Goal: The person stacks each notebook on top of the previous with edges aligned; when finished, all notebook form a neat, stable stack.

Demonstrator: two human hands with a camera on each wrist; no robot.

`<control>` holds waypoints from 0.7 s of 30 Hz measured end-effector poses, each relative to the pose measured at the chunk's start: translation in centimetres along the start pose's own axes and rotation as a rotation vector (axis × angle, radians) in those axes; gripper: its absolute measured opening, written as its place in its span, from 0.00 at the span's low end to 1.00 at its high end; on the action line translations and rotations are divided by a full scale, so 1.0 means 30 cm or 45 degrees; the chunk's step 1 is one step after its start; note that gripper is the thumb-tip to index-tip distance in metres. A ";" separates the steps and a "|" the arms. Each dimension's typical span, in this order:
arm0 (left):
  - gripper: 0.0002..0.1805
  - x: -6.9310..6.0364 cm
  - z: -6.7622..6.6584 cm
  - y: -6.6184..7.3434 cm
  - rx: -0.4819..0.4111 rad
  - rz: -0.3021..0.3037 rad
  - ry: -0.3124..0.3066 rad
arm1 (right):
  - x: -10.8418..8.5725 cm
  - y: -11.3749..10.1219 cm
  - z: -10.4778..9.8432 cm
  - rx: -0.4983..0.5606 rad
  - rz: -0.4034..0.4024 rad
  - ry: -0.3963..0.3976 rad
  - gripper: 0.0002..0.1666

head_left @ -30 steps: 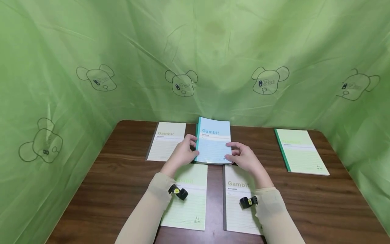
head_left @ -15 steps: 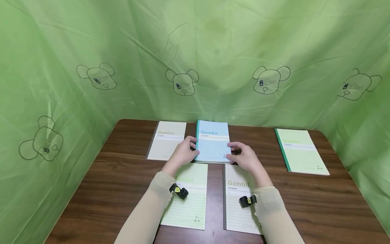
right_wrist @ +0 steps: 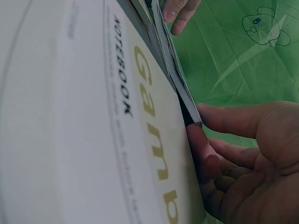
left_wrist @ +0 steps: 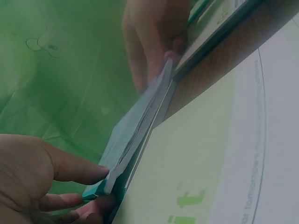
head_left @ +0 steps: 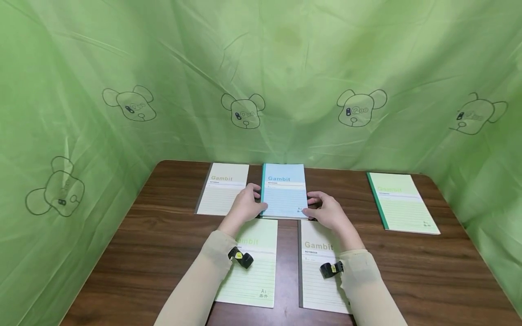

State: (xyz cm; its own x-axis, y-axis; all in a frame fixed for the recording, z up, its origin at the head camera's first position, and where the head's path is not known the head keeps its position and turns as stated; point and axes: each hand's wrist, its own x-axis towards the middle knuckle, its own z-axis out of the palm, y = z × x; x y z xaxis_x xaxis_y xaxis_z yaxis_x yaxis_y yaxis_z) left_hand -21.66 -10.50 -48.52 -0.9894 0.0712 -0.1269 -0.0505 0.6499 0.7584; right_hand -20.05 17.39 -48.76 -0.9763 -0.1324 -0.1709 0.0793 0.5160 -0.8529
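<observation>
A blue notebook (head_left: 284, 194) with a teal spine lies at the far middle of the table, between both hands. The left hand (head_left: 246, 202) pinches its near left corner, thumb on the cover and fingers at the spine side. At the near right corner, the right hand (head_left: 326, 209) does the same, its thumb (right_wrist: 229, 119) on the cover edge and fingers curled below. Page edges (left_wrist: 140, 126) of the blue notebook show in the left wrist view. Whether another book lies beneath it is hard to tell.
A white notebook (head_left: 222, 194) lies left of the blue one. Under the forearms lie a green notebook (head_left: 253, 276) and a white notebook (head_left: 320, 290). Another green notebook (head_left: 403, 203) rests far right. A green curtain (head_left: 293, 54) surrounds the dark wooden table (head_left: 155, 253).
The blue notebook's far edge has come down and slightly left, so it now lies flatter. Both hands have stayed at its sides, with only small finger shifts.
</observation>
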 end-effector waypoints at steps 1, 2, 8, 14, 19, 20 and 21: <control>0.32 0.000 0.000 0.001 0.008 -0.005 0.000 | -0.001 -0.001 -0.002 -0.031 -0.007 0.001 0.35; 0.32 -0.001 0.000 0.002 0.013 -0.009 0.000 | -0.001 -0.002 -0.002 -0.055 -0.011 0.001 0.35; 0.30 -0.004 0.000 0.007 0.067 -0.021 -0.007 | 0.001 0.001 -0.001 -0.098 -0.011 -0.015 0.33; 0.32 -0.012 0.000 0.019 0.094 -0.046 -0.022 | 0.004 0.004 0.003 -0.094 -0.009 -0.004 0.31; 0.30 -0.010 0.004 0.018 0.083 -0.051 0.002 | 0.009 0.008 0.007 -0.088 -0.013 0.021 0.31; 0.30 -0.009 0.004 0.016 0.081 -0.046 0.011 | 0.010 0.008 0.008 -0.084 -0.014 0.026 0.32; 0.29 -0.007 0.004 0.014 0.079 -0.039 0.023 | 0.010 0.008 0.009 -0.082 -0.014 0.031 0.32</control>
State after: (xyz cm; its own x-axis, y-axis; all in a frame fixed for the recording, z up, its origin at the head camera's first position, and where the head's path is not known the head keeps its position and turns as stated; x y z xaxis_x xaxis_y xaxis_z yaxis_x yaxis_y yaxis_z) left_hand -21.45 -10.14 -48.26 -0.9898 0.0371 -0.1375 -0.0728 0.6975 0.7129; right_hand -20.28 17.24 -49.15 -0.9818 -0.1180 -0.1488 0.0561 0.5682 -0.8210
